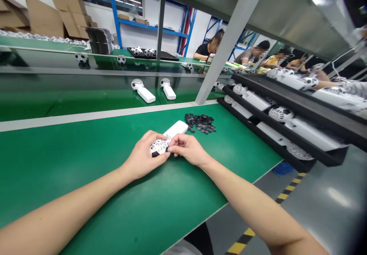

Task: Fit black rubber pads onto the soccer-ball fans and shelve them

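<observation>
Left of the hands, the flat green tabletop (57, 163) offers open passage. Beyond the right hand, a heap of small black plastic pieces (202, 123) obstructs; farther right, stacked black trays (286, 132) block sideways travel.

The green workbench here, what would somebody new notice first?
Probably the white football-patterned piece gripped by the left hand, with the right hand at its side. Next, the heap of small black pieces just beyond, and the stacked black trays at the right.
</observation>
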Motion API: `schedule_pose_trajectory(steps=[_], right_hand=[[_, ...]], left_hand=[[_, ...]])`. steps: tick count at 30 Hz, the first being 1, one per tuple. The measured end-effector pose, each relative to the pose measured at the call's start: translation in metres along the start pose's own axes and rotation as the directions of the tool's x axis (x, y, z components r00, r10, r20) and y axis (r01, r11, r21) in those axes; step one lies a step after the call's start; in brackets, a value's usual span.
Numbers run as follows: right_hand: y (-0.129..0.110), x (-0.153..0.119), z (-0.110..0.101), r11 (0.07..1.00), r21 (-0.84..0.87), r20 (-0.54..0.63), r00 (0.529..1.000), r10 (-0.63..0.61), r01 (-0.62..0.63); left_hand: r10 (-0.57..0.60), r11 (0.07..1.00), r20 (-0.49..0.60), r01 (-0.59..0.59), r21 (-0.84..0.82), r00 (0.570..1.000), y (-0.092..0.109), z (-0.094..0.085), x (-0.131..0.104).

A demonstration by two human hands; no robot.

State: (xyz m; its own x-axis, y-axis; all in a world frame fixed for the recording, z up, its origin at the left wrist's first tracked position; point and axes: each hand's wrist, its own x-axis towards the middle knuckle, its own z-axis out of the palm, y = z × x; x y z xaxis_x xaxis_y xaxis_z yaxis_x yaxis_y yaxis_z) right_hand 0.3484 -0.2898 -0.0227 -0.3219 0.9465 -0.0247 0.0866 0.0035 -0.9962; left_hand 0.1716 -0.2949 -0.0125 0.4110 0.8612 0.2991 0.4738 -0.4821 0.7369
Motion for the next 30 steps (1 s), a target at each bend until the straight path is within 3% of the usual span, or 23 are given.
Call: schedule_pose_trajectory(steps=[5,18,23,27,30], right_hand=[[0.002,0.001,0.001,0.995,-0.098,-0.059,0.998,-0.015,0.009],[0.001,0.005,0.002,0.99,-0.142,-0.076,0.997,-0.014,0.004],[0.001,0.002,0.008,0.985,-0.17,0.002,0.999,-0.038,0.038],[-0.001,-0.006,0.007,0.915,-0.359,-0.022,0.978,-0.206,0.185],[-0.003,-0.012,0.004,0.758,-0.54,0.024,0.907,-0.42,0.365]], left_hand=[[-0.022,1.0,-0.002,0.022,0.002,1.0,0.003,0.0,0.0],[0.001,0.999,-0.088,0.003,0.044,0.996,0.009,0.009,-0.003],[-0.143,0.989,-0.071,0.141,-0.039,0.987,0.003,0.004,0.002],[-0.229,0.97,-0.043,0.224,-0.097,0.973,-0.002,-0.002,0.004],[-0.278,0.948,-0.012,0.272,-0.168,0.961,-0.003,-0.004,0.004]])
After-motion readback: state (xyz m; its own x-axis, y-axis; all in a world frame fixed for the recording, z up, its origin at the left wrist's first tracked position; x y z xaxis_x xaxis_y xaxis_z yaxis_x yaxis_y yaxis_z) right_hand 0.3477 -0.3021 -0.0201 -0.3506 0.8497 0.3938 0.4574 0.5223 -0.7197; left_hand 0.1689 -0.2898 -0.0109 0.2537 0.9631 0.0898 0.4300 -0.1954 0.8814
